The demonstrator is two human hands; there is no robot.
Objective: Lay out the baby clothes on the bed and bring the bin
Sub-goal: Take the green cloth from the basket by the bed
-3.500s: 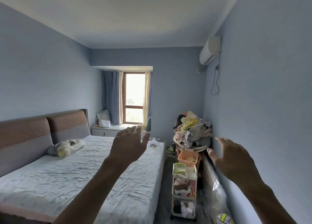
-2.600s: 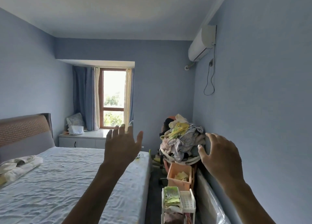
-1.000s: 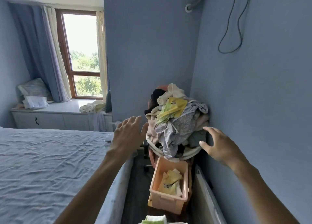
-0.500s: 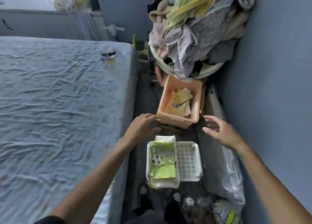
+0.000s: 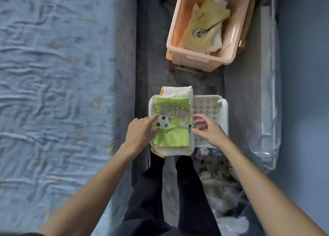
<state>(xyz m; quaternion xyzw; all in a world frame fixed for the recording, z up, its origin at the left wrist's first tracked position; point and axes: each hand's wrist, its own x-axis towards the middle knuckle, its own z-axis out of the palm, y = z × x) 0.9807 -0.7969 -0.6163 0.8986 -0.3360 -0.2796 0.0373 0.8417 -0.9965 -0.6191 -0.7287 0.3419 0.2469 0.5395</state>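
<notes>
Soft cotton, head view: folded stack of baby clothes [image 5: 171, 127], green football print on top, cream pieces under, sits in the left half of a white perforated plastic tray [image 5: 210, 111]. Left hand [image 5: 140, 132] touches the stack's left edge, fingers nearly straight; right hand [image 5: 208, 129] at its right edge, fingers loosely curled, grip unclear. Likely light, floppy, so best lifted from both sides under the bottom layer. Rigid peach plastic bin [image 5: 199, 59] beyond, holding yellow cloth. Wrinkled blue bed [image 5: 53, 75] to the left
</notes>
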